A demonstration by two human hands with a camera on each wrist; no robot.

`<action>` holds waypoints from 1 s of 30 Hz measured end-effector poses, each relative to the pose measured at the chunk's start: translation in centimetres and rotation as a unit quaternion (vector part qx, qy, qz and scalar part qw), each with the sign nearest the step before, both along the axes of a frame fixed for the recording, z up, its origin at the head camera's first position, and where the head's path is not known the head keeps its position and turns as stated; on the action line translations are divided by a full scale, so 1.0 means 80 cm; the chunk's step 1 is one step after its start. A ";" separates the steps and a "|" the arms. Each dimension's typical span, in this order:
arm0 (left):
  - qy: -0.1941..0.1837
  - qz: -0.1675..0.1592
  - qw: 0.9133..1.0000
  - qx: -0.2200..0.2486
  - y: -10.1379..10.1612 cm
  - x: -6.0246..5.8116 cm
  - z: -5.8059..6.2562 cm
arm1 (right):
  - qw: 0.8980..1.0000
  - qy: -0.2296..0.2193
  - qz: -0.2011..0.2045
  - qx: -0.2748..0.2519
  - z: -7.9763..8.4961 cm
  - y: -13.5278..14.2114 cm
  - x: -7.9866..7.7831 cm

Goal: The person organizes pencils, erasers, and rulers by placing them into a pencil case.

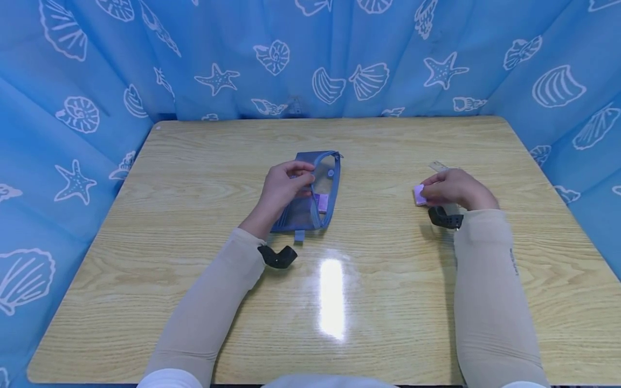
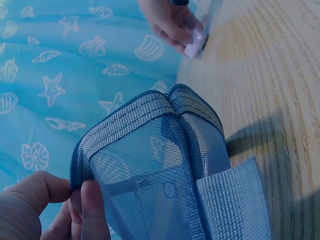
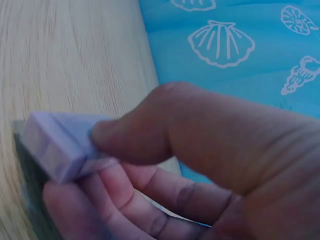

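A blue mesh zip pouch stands on the table with its zipped mouth parted toward the right. My left hand pinches the edge of that mouth between thumb and fingers, seen close up in the left wrist view. Inside the pouch lies a small purple piece. Off to the right, my right hand holds a small lavender block between thumb and fingers, just above the table. Its exact kind is unclear. A clear strip with faint markings shows beyond the right hand, partly hidden by it.
The wood-grain table has a bright light reflection near its middle front. A blue curtain with white shells and starfish hangs along the back and both sides. A fabric tab sticks out from the pouch's near end.
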State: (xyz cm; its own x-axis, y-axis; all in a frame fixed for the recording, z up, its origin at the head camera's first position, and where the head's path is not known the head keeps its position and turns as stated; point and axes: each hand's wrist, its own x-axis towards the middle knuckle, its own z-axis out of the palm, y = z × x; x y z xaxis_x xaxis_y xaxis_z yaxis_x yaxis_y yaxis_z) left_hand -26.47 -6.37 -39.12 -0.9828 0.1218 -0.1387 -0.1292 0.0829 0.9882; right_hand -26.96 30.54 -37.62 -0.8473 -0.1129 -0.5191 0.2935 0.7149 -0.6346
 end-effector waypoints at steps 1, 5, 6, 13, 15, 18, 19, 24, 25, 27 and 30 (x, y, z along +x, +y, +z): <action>0.000 0.000 1.000 -0.002 0.000 0.000 0.000 | 1.000 -0.001 -0.003 -0.009 -0.001 -0.001 -0.001; 0.001 0.000 1.000 -0.004 0.000 -0.001 0.001 | 0.999 -0.009 -0.015 -0.041 -0.004 -0.006 -0.004; 0.000 0.001 1.000 -0.004 0.000 -0.001 0.001 | 0.998 -0.015 -0.017 -0.056 -0.005 -0.008 -0.004; -0.003 0.003 1.000 -0.003 0.000 0.000 0.002 | 0.990 -0.029 -0.030 -0.134 -0.009 -0.026 -0.009; -0.003 0.003 1.000 -0.002 0.000 0.000 0.002 | 0.989 -0.021 -0.035 -0.140 -0.010 -0.033 -0.010; -0.002 0.003 1.000 -0.001 -0.001 0.000 0.002 | 0.987 -0.012 -0.039 -0.155 -0.011 -0.042 -0.012; -0.001 0.003 1.000 -0.001 -0.001 0.000 0.002 | 0.986 -0.009 -0.041 -0.162 -0.011 -0.046 -0.012; 0.000 0.002 1.000 0.001 -0.001 0.000 0.002 | 0.977 -0.011 -0.051 -0.207 -0.015 -0.064 -0.014; 0.001 0.001 1.000 0.000 -0.001 0.000 0.002 | 0.975 -0.013 -0.051 -0.216 -0.016 -0.067 -0.015; 0.003 0.000 1.000 -0.002 -0.001 0.000 0.001 | 0.971 -0.016 -0.054 -0.232 -0.019 -0.074 -0.016; 0.006 -0.001 1.000 -0.005 -0.001 -0.001 0.000 | 0.966 -0.020 -0.062 -0.250 -0.021 -0.082 -0.017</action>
